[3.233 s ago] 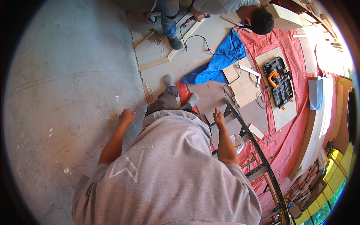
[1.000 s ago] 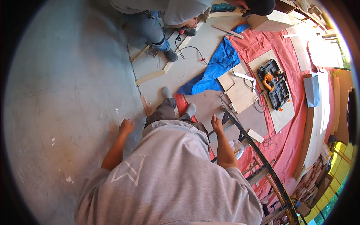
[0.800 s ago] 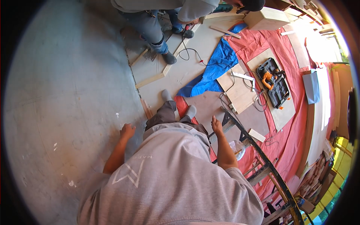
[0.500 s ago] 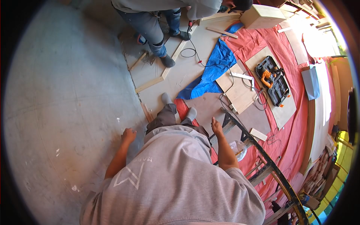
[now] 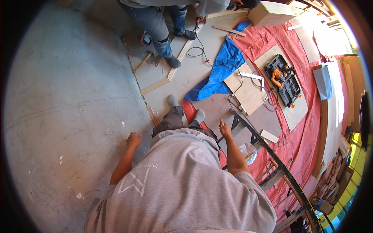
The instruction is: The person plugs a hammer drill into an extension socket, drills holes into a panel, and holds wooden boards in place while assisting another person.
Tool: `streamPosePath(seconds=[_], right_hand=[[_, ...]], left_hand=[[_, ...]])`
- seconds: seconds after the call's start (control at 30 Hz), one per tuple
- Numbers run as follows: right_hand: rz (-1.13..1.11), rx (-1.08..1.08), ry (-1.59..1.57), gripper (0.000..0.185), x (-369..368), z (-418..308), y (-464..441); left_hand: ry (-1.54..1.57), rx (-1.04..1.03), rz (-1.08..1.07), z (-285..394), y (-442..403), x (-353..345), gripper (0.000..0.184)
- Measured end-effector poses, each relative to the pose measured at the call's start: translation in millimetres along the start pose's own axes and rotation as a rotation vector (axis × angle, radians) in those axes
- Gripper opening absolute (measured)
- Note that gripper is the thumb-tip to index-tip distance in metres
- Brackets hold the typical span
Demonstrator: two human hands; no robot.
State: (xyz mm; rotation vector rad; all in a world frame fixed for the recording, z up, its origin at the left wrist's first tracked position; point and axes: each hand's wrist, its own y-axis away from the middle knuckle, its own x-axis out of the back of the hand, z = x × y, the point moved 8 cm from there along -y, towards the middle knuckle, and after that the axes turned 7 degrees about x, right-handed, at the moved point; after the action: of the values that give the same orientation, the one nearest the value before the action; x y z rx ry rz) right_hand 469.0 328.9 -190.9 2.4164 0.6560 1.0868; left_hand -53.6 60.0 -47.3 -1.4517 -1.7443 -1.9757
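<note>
My left hand (image 5: 134, 139) hangs beside my body over the bare grey floor (image 5: 74, 116), holding nothing, its fingers loosely bent and a little apart. On the other side, my right hand (image 5: 225, 129) is open with nothing in it, near the top end of a black-edged ladder (image 5: 266, 146). My two feet in grey socks stand ahead of me, one (image 5: 173, 101) on the pale board and the other (image 5: 199, 115) by red sheeting. Neither hand touches a tool.
A co-worker (image 5: 155, 27) bends at the top by a wooden strip (image 5: 155, 86), near a red corded tool (image 5: 198, 20). A blue tarp (image 5: 223, 72), plywood (image 5: 248, 91), a white square (image 5: 252, 76) and an open case (image 5: 285, 80) with an orange tool lie right.
The co-worker has stepped and shifted, and now stands more upright over the strip. My hands stay at my sides, sitting slightly lower in view than before.
</note>
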Motion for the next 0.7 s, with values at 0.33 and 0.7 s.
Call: streamPosePath(seconds=[0.33, 0.7], right_hand=[[0.0, -0.008, -0.009, 0.078, 4.9, -5.8, -0.9], [-0.004, -0.022, -0.022, 0.081, 8.9, -8.9, 4.4]], left_hand=[[0.002, -0.009, 0.016, 0.7, -1.3, -0.6, 0.044], [-0.006, -0.009, 0.011, 1.2, -1.8, -2.1, 0.045]])
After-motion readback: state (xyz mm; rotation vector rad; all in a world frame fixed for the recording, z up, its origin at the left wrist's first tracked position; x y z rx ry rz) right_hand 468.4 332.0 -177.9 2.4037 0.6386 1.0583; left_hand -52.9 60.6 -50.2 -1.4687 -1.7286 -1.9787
